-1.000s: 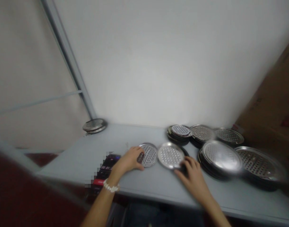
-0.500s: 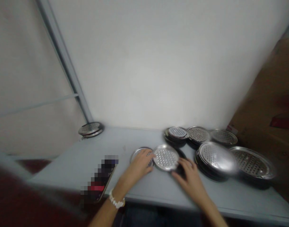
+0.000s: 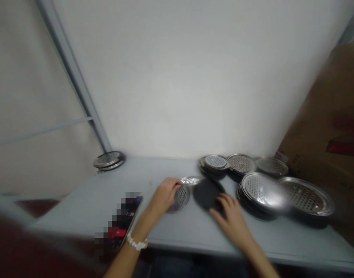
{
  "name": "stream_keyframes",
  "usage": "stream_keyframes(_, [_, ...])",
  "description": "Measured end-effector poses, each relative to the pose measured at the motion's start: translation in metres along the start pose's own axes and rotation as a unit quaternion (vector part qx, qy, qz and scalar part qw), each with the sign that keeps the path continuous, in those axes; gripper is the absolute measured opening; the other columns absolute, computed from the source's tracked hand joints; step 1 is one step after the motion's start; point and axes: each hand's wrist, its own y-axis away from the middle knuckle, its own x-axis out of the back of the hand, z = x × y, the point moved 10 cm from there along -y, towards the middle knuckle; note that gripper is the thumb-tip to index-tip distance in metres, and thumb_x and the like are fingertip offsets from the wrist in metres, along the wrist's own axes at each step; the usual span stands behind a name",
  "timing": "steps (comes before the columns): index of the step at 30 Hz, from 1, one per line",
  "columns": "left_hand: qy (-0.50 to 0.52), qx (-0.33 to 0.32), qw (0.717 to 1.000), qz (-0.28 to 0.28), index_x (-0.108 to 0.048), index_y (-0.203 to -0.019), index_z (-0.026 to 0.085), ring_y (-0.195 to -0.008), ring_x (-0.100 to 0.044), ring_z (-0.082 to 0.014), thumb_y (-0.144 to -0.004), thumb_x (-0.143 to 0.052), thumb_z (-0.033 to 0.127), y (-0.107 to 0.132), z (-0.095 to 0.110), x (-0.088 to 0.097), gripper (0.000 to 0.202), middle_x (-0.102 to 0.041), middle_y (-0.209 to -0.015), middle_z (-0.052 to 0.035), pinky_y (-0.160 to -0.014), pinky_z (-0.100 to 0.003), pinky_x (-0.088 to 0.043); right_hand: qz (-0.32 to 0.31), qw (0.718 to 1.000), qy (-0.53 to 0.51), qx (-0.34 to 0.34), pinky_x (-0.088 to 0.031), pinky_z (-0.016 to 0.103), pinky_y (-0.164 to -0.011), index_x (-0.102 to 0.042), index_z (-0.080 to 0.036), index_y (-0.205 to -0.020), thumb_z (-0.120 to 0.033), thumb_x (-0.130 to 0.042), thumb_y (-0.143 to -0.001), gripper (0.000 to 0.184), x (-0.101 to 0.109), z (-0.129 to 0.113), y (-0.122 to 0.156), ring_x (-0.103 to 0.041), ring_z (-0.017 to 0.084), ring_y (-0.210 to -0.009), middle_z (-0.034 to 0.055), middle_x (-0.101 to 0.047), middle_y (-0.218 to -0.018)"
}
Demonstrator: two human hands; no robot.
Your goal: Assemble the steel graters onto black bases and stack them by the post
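Note:
My left hand (image 3: 164, 197) reaches over a perforated steel plate (image 3: 182, 197) lying on the table, its fingertips at the rim of a second steel plate (image 3: 191, 180). That second plate stands tilted, nearly edge-on, and seems held by those fingers. My right hand (image 3: 230, 214) has its fingers curled over the edge of a dark round plate (image 3: 206, 194), which lies flat. Beyond it sit several stacks of perforated steel plates, the nearest (image 3: 259, 192) just right of my right hand. A white beaded bracelet (image 3: 136, 243) circles my left wrist.
A phone (image 3: 126, 218) with a blurred screen lies on the pale table (image 3: 78, 204) left of my left hand. A stack of plates (image 3: 109, 160) sits in the far left corner. A white wall (image 3: 177, 77) backs the table, and a cardboard box (image 3: 318, 131) stands at right.
The steel plate that lay on the dark plate has risen and tilted toward edge-on, uncovering the dark plate's face. My left hand has moved up to its rim.

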Motion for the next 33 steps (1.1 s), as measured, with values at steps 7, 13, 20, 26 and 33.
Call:
stream_keyframes(7, [0.216,0.191,0.945,0.158,-0.063,-0.112,0.014,-0.068,-0.065,-0.0179,-0.087,-0.055,0.048,0.007,-0.086,0.028,0.043,-0.071,-0.08,-0.005,-0.062,-0.027,-0.051,-0.003,1.0,0.006,0.002,-0.046,0.054,-0.107,-0.062,-0.022,-0.121,-0.05,-0.059,-0.096,0.038,0.001,-0.002,0.0,-0.052,0.033,-0.126,0.0126,-0.061,-0.131])
stream_keyframes(13, [0.057,0.259,0.963,0.037,-0.063,-0.12,0.013,-0.064,-0.066,-0.0185,-0.091,-0.046,0.028,0.011,-0.115,0.008,0.037,-0.072,-0.074,-0.0047,-0.061,-0.027,-0.049,0.0,1.0,0.009,-0.002,-0.046,0.054,-0.108,-0.061,-0.022,-0.121,-0.051,-0.06,-0.096,0.039,0.001,-0.002,0.0,-0.051,0.033,-0.127,0.0126,-0.06,-0.132])
stream_keyframes(20, [-0.137,0.268,0.954,-0.013,-0.07,-0.095,0.02,-0.102,-0.069,-0.0314,-0.09,-0.049,0.022,0.021,-0.114,0.023,0.022,-0.076,-0.101,-0.0133,-0.09,-0.039,-0.047,0.001,1.0,0.005,0.0,-0.047,0.053,-0.106,-0.063,-0.022,-0.121,-0.051,-0.06,-0.095,0.039,0.001,-0.001,-0.001,-0.052,0.032,-0.125,0.0124,-0.061,-0.13])
stream_keyframes(26, [-0.183,0.255,0.946,-0.08,-0.066,-0.112,0.015,-0.101,-0.069,-0.0318,-0.095,-0.053,0.043,0.023,-0.108,0.01,0.035,-0.075,-0.104,-0.0163,-0.087,-0.037,-0.047,0.009,1.0,0.014,0.007,-0.047,0.055,-0.106,-0.063,-0.023,-0.122,-0.051,-0.059,-0.095,0.038,0.0,-0.002,0.0,-0.051,0.034,-0.127,0.0125,-0.062,-0.13])
stream_keyframes(33, [-0.15,0.214,0.957,-0.128,-0.069,-0.11,0.018,-0.096,-0.07,-0.0264,-0.091,-0.059,0.04,0.019,-0.1,0.0,0.03,-0.076,-0.102,-0.0103,-0.081,-0.031,-0.047,0.005,0.998,0.051,0.022,-0.044,0.061,-0.11,-0.058,-0.024,-0.129,-0.049,-0.063,-0.092,0.045,0.001,-0.014,0.004,-0.042,0.039,-0.138,0.0128,-0.058,-0.137])
